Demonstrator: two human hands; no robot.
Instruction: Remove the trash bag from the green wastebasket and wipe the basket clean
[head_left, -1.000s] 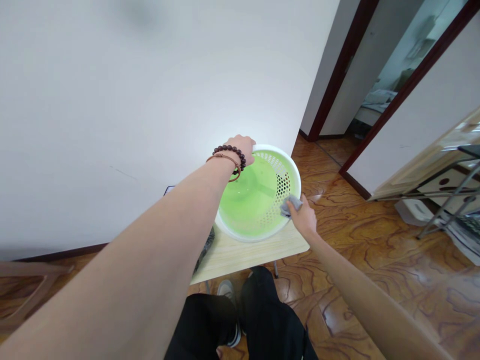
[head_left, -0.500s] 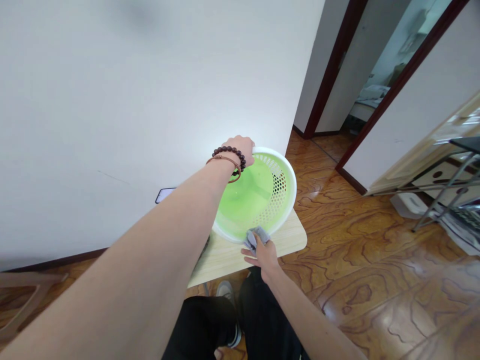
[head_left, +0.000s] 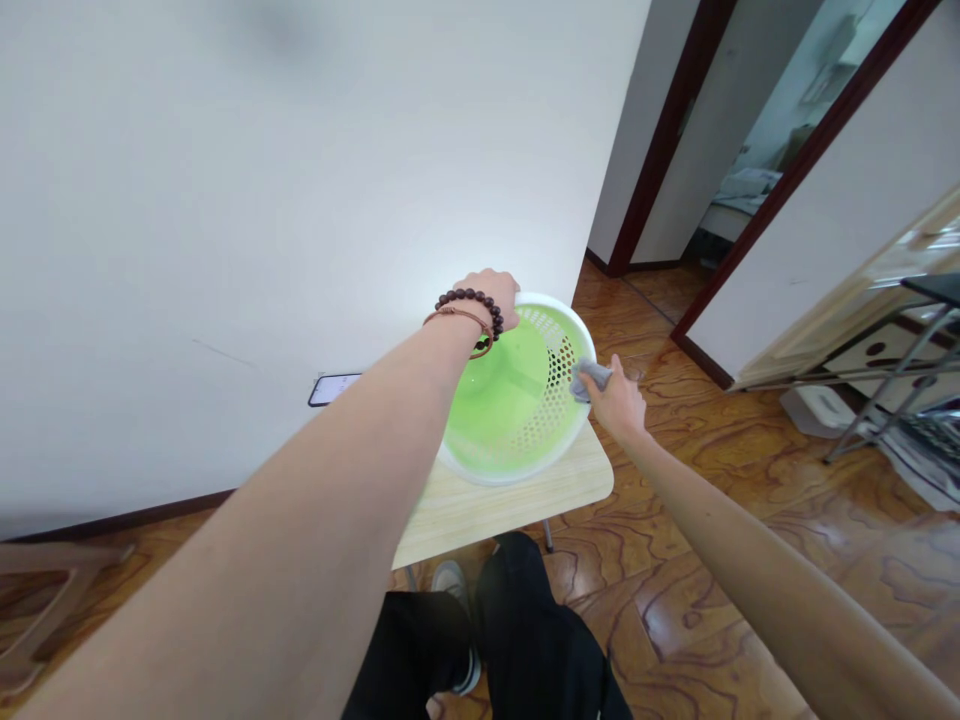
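Observation:
A round basket, green inside with a white perforated rim, rests tilted on a small light wooden table. My left hand, with a bead bracelet and a thin bangle on the wrist, is closed over the basket's far rim. My right hand pinches a small grey cloth and presses it against the right side of the rim.
A dark phone lies at the table's back left by the white wall. My black trousers and a shoe show under the table. An open doorway is at the upper right; a metal-framed rack stands on the wooden floor at far right.
My right hand has slid the grey cloth from the near edge of the rim up to its right side. My left hand has kept its hold on the far rim.

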